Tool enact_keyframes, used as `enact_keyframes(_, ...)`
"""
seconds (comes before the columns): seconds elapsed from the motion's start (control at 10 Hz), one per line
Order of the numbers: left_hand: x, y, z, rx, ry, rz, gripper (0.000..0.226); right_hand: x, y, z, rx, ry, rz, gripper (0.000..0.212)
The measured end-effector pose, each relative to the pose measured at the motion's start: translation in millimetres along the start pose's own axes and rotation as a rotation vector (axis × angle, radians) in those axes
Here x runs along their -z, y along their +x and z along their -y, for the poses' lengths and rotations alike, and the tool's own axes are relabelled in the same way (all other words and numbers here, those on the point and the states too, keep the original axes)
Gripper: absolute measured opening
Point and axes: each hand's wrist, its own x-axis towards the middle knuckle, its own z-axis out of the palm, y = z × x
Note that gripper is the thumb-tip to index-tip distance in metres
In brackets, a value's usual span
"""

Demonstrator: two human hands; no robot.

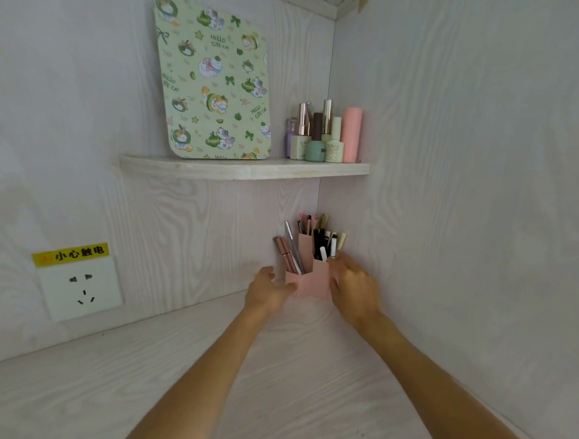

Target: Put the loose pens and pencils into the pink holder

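Holder (309,282) tucked in the far desk corner, at about 12 o'clock from the viewer, upright on the desk (184,373). Stocked already: pens (292,252) leaning out toward 11 o'clock from its left cell, a darker bunch standing in the taller cells behind. No loose pens or pencils visible anywhere on the bare desktop, so probably finished or nearly so; only a final nudge of the holder into place seems left.

Left hand (267,289) at the holder's 9 o'clock, thumb laid against its front left wall, fingers loosely bent around that side. Right hand (356,287) at its 3 o'clock, motion-blurred; fingers seemingly spread and resting against the right wall, though whether actually clamped is hard to tell. Nothing carried in either hand besides the holder between them.

Above, at 12 o'clock, a shelf (217,167) with a board (214,82) and bottles (327,135). Socket (80,287) at 9 o'clock.
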Motion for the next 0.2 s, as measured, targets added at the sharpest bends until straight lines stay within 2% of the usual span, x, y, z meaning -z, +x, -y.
enact_keyframes(0.1, 13.8, -51.4, -0.1, -0.023, -0.115, -0.052, 0.049, 26.9, -17.1, 7.0, -0.056, 0.187, -0.119, 0.039)
enact_keyframes(0.2, 21.6, -127.8, 2.2, -0.142, -0.292, 0.044, 0.022, 73.0, -48.5, 8.3, -0.124, 0.520, -0.342, 0.026)
